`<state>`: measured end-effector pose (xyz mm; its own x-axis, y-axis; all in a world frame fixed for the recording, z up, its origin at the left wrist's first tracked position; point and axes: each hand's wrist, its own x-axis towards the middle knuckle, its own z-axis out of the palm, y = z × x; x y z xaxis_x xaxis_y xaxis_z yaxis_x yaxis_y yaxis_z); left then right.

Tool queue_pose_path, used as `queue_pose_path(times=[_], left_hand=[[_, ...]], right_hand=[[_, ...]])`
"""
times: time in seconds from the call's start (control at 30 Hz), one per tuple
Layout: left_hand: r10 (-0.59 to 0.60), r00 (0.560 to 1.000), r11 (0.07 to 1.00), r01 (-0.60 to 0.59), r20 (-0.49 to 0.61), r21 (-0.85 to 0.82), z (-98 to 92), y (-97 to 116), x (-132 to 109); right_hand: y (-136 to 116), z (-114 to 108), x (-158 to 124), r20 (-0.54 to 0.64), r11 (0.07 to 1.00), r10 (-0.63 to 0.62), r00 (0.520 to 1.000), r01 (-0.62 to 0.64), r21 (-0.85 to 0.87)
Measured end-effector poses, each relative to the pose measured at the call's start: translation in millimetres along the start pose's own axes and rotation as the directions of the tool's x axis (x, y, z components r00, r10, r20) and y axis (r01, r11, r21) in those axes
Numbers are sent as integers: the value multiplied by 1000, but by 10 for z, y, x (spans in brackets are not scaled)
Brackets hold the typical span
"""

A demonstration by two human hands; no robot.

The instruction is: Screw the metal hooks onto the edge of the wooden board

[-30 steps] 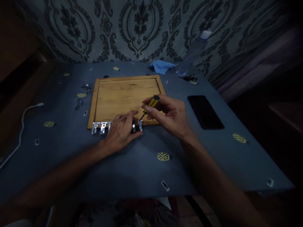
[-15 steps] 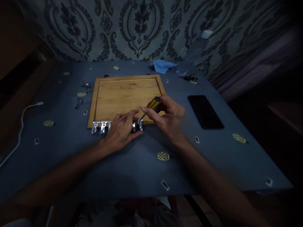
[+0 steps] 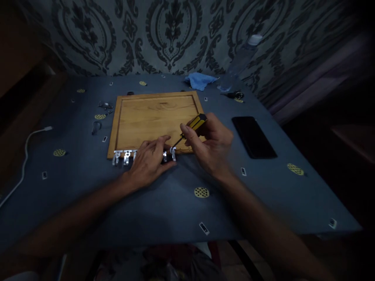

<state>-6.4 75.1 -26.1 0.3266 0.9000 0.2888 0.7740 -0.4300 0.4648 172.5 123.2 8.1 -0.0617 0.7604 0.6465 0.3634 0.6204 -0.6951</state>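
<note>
A light wooden board point(image 3: 155, 117) with a raised rim lies flat on the table. Along its near edge runs a shiny metal hook rail point(image 3: 127, 152) bearing several hooks. My left hand point(image 3: 149, 160) holds the middle of this rail against the board, thumb below and fingers over the top, hiding some of the hooks. Gripped in my right hand point(image 3: 212, 146) is a screwdriver point(image 3: 197, 122) with a yellow-and-black handle. Its shaft slants down to the left, and the tip meets the rail's right end at the last hook. Any screw there is too small to make out.
Small metal parts point(image 3: 104, 105) lie left of the board, near a white cable point(image 3: 26, 156). A black phone point(image 3: 254, 137) rests to the right. At the back are a blue cloth point(image 3: 200, 80), a clear plastic bottle point(image 3: 241, 60) and a dark object point(image 3: 234, 95).
My right hand and the screwdriver's handle have shifted a little right, exposing more of the shaft. The tip stays at the last hook. My left hand keeps its place on the rail.
</note>
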Motion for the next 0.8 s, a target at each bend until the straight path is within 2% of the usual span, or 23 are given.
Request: queue_pose_path(times=[0.4, 0.8], left_hand=[[23, 1000, 1000, -23, -7, 1, 19, -22, -3], [11, 1000, 1000, -10, -5, 25, 3, 3, 3]], right_hand=[[12, 23, 3, 62, 998, 43, 997, -45, 47], [33, -67, 108, 205, 993, 51, 977, -72, 98]])
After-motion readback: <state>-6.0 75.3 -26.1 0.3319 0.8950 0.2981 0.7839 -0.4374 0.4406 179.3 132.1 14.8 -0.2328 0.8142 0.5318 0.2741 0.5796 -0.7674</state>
